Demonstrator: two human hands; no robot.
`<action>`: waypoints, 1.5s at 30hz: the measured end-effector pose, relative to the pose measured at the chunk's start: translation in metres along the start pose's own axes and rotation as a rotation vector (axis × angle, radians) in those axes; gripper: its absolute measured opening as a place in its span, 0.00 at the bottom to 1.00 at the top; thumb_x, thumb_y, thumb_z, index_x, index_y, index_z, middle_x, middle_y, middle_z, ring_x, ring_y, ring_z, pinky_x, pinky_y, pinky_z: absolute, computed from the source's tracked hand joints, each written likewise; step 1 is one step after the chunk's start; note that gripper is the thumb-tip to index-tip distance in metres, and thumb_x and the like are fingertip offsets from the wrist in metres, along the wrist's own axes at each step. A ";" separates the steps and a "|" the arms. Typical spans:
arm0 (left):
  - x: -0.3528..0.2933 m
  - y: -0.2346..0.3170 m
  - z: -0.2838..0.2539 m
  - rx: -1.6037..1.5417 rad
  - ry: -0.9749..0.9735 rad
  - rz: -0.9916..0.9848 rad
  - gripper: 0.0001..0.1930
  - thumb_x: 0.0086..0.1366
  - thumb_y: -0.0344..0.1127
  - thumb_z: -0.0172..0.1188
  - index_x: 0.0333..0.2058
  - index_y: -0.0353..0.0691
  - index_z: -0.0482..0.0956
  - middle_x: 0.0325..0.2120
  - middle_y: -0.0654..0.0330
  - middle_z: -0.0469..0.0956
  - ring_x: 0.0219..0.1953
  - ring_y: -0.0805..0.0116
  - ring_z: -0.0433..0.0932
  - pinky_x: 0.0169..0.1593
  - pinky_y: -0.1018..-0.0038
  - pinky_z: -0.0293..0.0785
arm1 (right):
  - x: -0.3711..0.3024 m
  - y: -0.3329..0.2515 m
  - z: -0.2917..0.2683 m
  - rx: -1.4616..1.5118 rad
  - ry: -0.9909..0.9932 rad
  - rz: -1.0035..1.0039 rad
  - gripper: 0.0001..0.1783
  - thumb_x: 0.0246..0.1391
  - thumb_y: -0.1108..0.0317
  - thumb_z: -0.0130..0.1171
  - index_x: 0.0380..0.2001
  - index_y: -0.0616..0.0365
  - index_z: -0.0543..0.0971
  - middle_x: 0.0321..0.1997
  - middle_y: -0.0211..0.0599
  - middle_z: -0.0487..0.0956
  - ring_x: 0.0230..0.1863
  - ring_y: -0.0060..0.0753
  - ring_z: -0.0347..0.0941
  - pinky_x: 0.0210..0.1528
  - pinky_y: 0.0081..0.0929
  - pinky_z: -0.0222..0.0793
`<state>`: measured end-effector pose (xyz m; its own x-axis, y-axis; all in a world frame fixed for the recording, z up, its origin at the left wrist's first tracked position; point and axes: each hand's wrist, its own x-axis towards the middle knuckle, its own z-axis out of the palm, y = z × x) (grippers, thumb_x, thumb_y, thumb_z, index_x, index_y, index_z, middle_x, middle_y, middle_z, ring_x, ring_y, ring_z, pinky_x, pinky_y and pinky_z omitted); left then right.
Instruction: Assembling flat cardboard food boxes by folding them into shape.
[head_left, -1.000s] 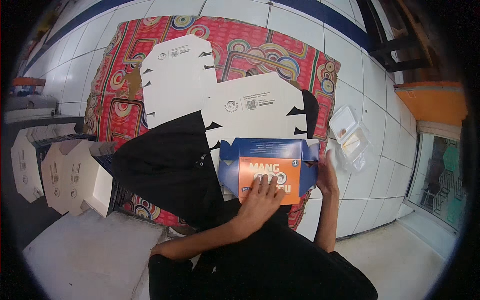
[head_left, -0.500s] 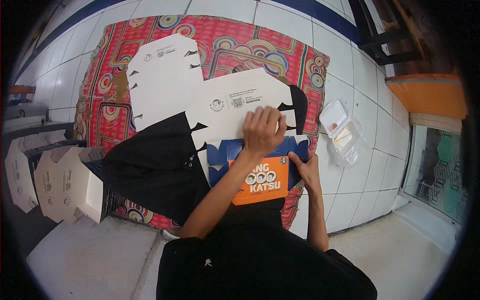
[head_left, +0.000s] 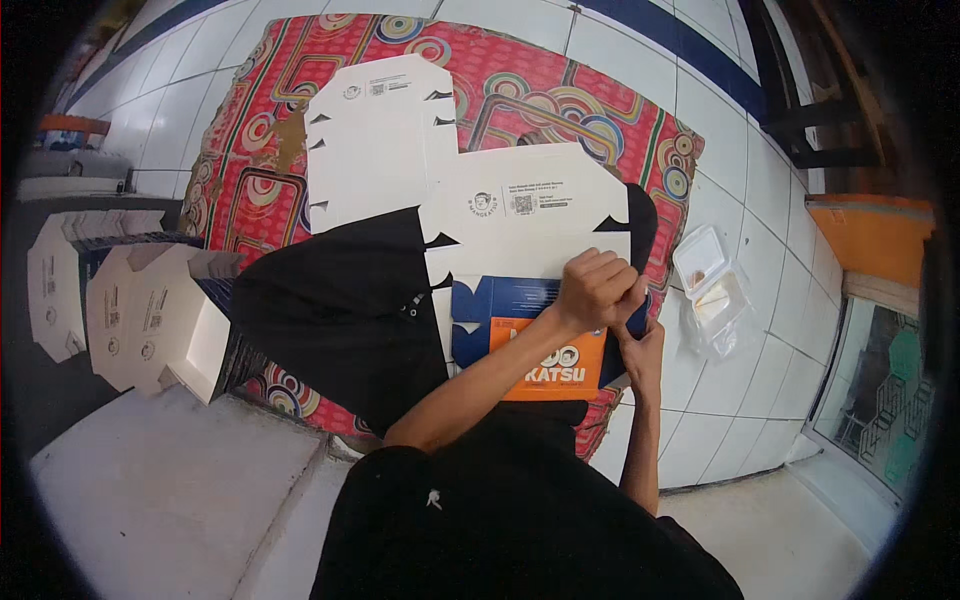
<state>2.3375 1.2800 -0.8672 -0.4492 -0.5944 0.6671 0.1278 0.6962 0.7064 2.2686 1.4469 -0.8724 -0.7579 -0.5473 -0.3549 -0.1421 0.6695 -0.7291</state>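
A blue and orange cardboard food box blank (head_left: 510,345) lies over my lap, its printed side up and its notched blue flaps to the left. My left hand (head_left: 600,288) reaches across it, fingers curled at its far right corner. My right hand (head_left: 640,352) grips the right edge, the thumb near my left hand. Both hands hide that corner. Under the box's far side lies an unfolded white box blank (head_left: 535,205) with a printed mark. Another white box blank (head_left: 380,150) lies beyond it to the left.
A red patterned mat (head_left: 540,95) covers the tiled floor. Black cloth (head_left: 335,310) drapes over my left leg. Several box blanks (head_left: 130,310) stand stacked at left. At right, an opened white foam food container (head_left: 712,275) sits with a clear plastic bag (head_left: 735,325).
My left hand has moved right, from the blank's far middle edge to its right corner, and its fingers have curled. My right hand stays at the right edge. The whole view has shifted.
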 end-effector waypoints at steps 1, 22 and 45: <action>0.003 0.006 -0.015 -0.031 0.066 0.018 0.16 0.55 0.28 0.62 0.14 0.44 0.65 0.12 0.62 0.64 0.16 0.59 0.67 0.23 0.64 0.60 | -0.010 -0.001 -0.002 -0.012 0.000 0.017 0.14 0.51 0.65 0.72 0.31 0.64 0.80 0.26 0.32 0.80 0.27 0.21 0.72 0.32 0.25 0.70; 0.020 0.019 -0.187 -0.183 -0.004 -0.698 0.15 0.72 0.33 0.54 0.25 0.31 0.74 0.18 0.63 0.71 0.23 0.78 0.70 0.31 0.77 0.68 | -0.021 -0.068 -0.042 0.737 -0.110 0.224 0.26 0.66 0.60 0.54 0.62 0.60 0.68 0.42 0.37 0.82 0.35 0.24 0.80 0.40 0.23 0.77; -0.037 -0.032 -0.182 0.243 -0.164 -0.939 0.22 0.64 0.47 0.64 0.48 0.35 0.77 0.40 0.51 0.81 0.36 0.57 0.82 0.41 0.64 0.77 | 0.059 -0.044 0.023 0.287 0.264 -0.204 0.16 0.60 0.58 0.65 0.31 0.60 0.74 0.31 0.27 0.75 0.35 0.26 0.67 0.43 0.25 0.65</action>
<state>2.5114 1.2063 -0.8717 -0.3947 -0.8980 -0.1945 -0.5210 0.0444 0.8524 2.2444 1.3734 -0.8746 -0.8748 -0.4817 -0.0520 -0.1513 0.3737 -0.9151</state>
